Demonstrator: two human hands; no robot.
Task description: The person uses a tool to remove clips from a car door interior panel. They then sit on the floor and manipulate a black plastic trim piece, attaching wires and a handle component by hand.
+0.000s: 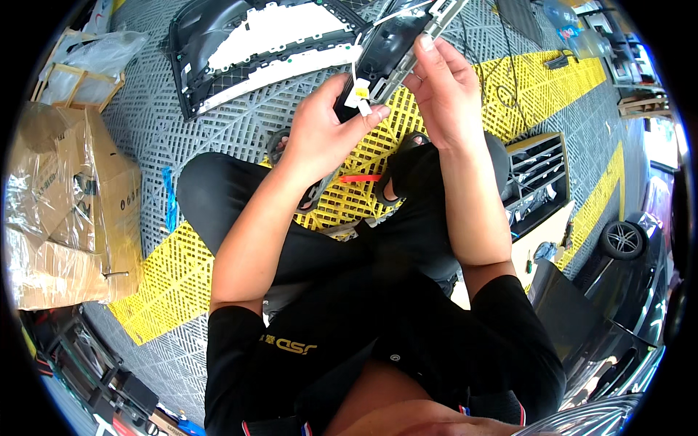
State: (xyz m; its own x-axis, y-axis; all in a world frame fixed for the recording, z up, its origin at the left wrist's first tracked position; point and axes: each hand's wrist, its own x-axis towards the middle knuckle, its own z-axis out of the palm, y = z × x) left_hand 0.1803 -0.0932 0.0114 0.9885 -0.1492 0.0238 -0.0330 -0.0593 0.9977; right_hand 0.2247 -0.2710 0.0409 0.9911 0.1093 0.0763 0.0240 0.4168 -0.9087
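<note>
A long glossy black plastic trim piece (pixel 396 45) slants up to the far right, held between both hands above the floor. My left hand (pixel 323 134) is closed round its near end, with the thumb beside a white connector or tag (pixel 360 94) that bears a yellow mark. A thin white cable runs from there along the trim. On the trim's right edge, by a grey slotted strip (pixel 407 69), my right hand (pixel 447 91) grips with thumb and bent fingers. Beyond my left hand lies a large black panel (pixel 200 51) with white backing.
A plastic-wrapped cardboard box (pixel 69 211) stands at the left, near a blue strap (pixel 169 200). Something red and narrow (pixel 361 178) lies between my feet. A slatted black case (pixel 538 182) sits at the right, with a dark car (pixel 618 291) beyond. Black cables (pixel 509 87) cross the grating.
</note>
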